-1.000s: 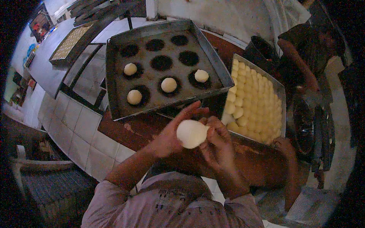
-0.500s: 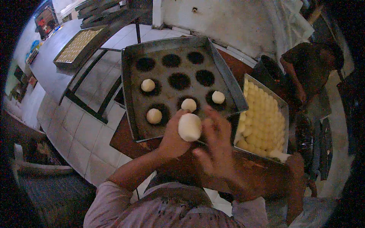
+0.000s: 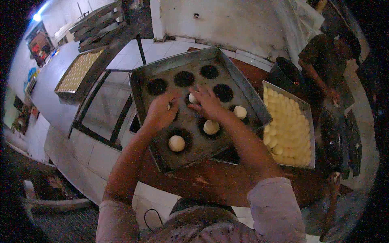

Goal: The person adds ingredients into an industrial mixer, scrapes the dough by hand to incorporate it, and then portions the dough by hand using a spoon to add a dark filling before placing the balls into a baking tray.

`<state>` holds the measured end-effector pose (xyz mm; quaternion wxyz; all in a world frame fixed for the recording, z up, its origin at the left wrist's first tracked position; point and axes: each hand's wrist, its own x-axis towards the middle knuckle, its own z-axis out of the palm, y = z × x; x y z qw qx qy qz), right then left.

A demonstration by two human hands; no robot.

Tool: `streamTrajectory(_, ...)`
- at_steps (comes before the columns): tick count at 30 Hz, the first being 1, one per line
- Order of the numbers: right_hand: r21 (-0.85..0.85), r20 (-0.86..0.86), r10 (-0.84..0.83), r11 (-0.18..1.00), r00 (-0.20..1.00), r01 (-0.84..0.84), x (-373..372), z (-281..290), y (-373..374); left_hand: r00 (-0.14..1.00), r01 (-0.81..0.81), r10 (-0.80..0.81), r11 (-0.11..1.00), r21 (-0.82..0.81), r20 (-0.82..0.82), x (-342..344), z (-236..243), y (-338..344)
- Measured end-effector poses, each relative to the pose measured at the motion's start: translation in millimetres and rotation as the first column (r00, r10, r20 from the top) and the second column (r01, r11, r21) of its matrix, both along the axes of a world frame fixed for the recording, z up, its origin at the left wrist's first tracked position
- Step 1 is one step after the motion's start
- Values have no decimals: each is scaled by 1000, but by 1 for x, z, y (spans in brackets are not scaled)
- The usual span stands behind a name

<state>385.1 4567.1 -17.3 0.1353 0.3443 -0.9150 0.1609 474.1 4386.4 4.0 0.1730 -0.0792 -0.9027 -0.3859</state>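
Both hands, left hand [image 3: 161,112] and right hand [image 3: 208,102], pinch one dough ball [image 3: 193,98] into a middle cup of the dark baking tray [image 3: 247,95]. Looks like mid-placement. Next move likely needs a release, then another ball from the dough tray [image 3: 308,121] at the table's right edge.

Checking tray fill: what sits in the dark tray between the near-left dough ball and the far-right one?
Head view: one more dough ball lies in a dark ring between the near-left ball and the far-right ball in the dark tray.
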Motion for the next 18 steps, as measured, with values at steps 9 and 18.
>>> streamTrajectory(9, -486, 234, -194, 825, 953, 288, 113, 82, 133, 999, 42, -40, 986, -159, 16, -89, -51, 25)
streamTrajectory(18, -314, 277, -648, 637, 709, 704, 256, 2, 274, 921, 385, -151, 494, -780, 359, -106, -27, 74)
